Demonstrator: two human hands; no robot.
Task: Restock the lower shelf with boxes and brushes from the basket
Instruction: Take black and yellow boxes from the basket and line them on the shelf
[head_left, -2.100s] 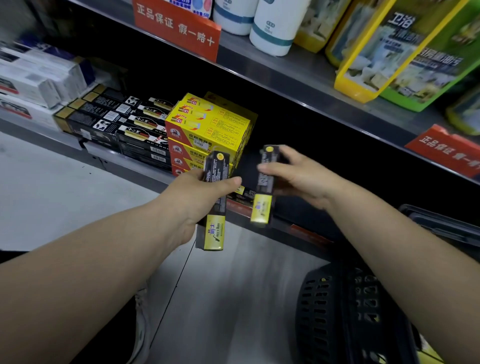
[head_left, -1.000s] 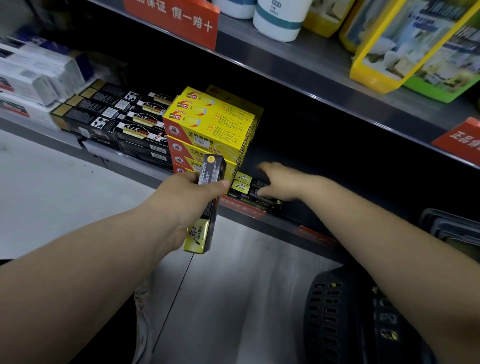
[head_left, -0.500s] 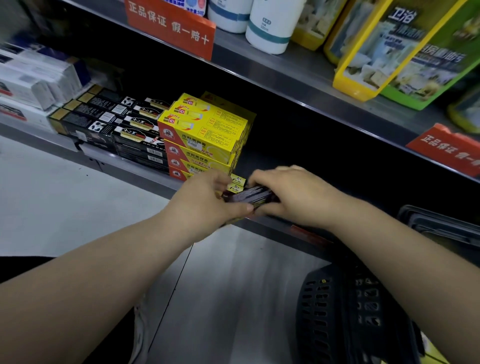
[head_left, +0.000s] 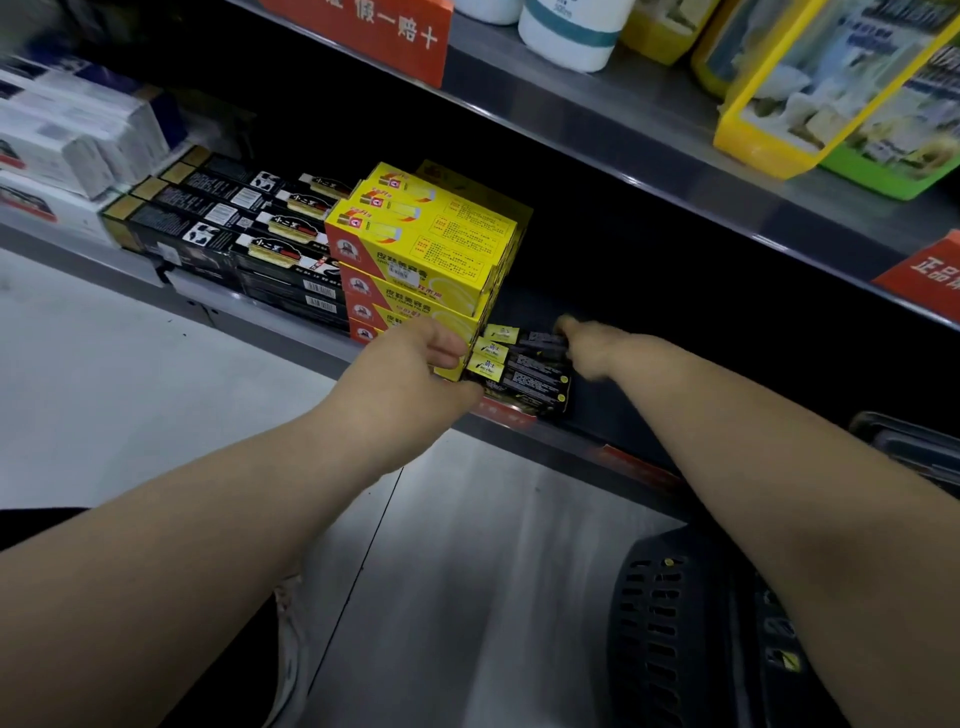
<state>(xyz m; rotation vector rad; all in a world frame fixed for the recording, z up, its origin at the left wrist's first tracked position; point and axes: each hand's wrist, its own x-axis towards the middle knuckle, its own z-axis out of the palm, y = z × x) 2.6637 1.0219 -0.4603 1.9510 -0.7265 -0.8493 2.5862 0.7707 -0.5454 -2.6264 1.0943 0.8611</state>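
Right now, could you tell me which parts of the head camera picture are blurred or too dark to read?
Head view: the right hand is smeared by motion; the white boxes at far left are blurred too; the back of the lower shelf is black shadow; the yellow boxes are sharp and well lit.

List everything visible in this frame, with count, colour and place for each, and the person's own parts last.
Small black boxes with yellow ends: at least three, lower shelf, right of the yellow stack.
Yellow cardboard boxes with red trim: stack of several, lower shelf, centre.
Long black boxes with gold ends: several, lower shelf, left of the yellow stack.
White boxes: several, blurred, far left.
White bottle with teal band: one, upper shelf.
Yellow-framed pack and green-framed pack: one each, upper shelf, right.
Red shelf signs: two, upper shelf edge.
Black plastic basket: one, floor, lower right.
Left hand: at the small boxes' yellow ends.
Right hand: at their far ends.
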